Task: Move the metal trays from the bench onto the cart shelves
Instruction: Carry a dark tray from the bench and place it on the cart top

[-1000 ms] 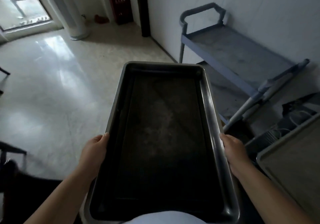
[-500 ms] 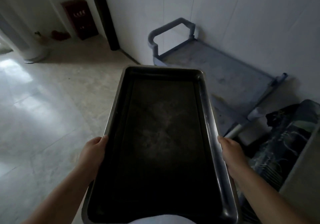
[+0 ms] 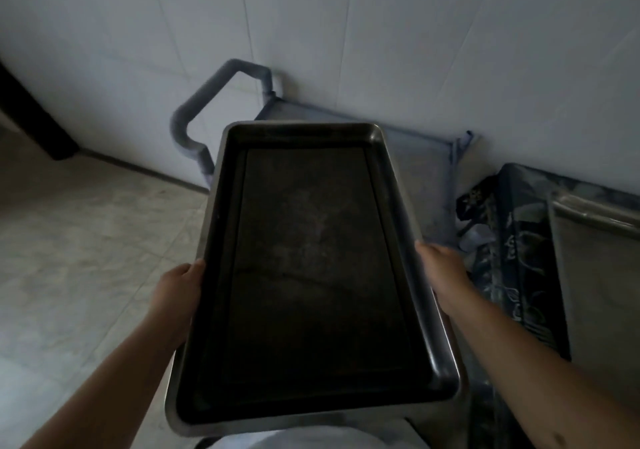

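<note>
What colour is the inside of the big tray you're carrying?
The rectangular metal tray is dark, almost black inside, with a shiny grey rim, seen in the head view.

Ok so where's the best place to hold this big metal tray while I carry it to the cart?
Hold the metal tray by its two long side rims, about midway along, coming in from either side, as the left hand and right hand do now. It is long and shallow, so opposed mid-length grips probably keep it level toward the cart.

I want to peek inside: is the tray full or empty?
Empty. The metal tray shows only its bare, dark, smudged bottom; nothing lies in it.
</note>
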`<control>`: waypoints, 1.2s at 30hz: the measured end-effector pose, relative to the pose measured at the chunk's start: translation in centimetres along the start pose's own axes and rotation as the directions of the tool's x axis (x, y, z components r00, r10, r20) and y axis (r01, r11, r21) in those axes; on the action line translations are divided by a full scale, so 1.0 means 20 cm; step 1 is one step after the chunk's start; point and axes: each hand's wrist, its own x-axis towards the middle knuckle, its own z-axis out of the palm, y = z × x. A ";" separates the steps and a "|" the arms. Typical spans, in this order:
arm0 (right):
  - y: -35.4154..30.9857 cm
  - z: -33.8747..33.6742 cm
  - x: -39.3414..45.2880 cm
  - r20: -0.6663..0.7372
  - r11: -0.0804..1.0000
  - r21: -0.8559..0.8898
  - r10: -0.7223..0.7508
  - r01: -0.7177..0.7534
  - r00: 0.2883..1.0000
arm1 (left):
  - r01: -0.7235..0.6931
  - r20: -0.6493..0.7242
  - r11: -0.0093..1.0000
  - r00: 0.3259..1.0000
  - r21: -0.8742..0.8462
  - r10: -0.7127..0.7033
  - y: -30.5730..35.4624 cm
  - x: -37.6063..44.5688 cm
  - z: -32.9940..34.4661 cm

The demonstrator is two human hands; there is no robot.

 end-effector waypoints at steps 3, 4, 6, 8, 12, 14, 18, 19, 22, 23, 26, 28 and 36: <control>-0.06 0.04 0.11 -0.026 0.999 -0.028 0.039 -0.040 0.999 | 0.011 0.029 1.000 1.000 0.000 -0.011 0.09 0.15 0.02; -0.08 0.05 0.16 -0.029 0.998 -0.030 0.054 -0.055 0.998 | 0.022 0.046 1.000 0.999 -0.005 -0.022 0.12 0.19 0.03; -0.11 0.08 0.26 -0.026 0.997 -0.034 0.063 -0.064 0.998 | 0.036 0.067 0.999 0.997 -0.006 -0.036 0.17 0.26 0.07; -0.11 0.10 0.36 -0.031 0.998 -0.046 0.045 -0.047 0.999 | 0.032 0.074 0.999 0.997 0.016 -0.033 0.21 0.29 0.10; -0.15 0.14 0.60 -0.013 0.995 -0.096 0.027 -0.028 1.000 | 0.046 0.045 0.999 0.998 0.012 -0.047 0.29 0.35 0.20; -0.19 0.15 0.72 0.022 0.988 -0.153 0.004 0.000 1.000 | 0.062 0.010 0.998 0.998 -0.013 -0.062 0.33 0.38 0.26; -0.25 0.17 0.96 0.095 0.952 -0.283 -0.089 0.113 0.991 | 0.120 -0.051 0.991 0.991 -0.068 -0.123 0.38 0.40 0.39; -0.26 0.17 1.02 0.121 0.944 -0.300 -0.104 0.136 0.987 | 0.137 -0.059 0.986 0.988 -0.093 -0.143 0.39 0.39 0.43; -0.30 0.17 1.20 0.183 0.915 -0.359 -0.126 0.185 0.975 | 0.169 -0.092 0.975 0.979 -0.147 -0.183 0.44 0.37 0.53; -0.31 0.17 1.25 0.208 0.904 -0.379 -0.125 0.198 0.970 | 0.180 -0.099 0.970 0.975 -0.165 -0.198 0.46 0.36 0.57; -0.32 0.17 1.39 0.286 0.884 -0.410 -0.109 0.224 0.952 | 0.224 -0.103 0.951 0.963 -0.214 -0.250 0.50 0.33 0.69; -0.33 0.18 1.48 0.300 0.897 -0.384 -0.102 0.218 0.948 | 0.232 -0.133 0.946 0.955 -0.227 -0.266 0.50 0.32 0.76; -0.44 0.30 1.75 0.404 0.870 -0.372 -0.162 0.324 0.900 | 0.249 -0.236 0.890 0.905 -0.381 -0.354 0.53 0.30 0.92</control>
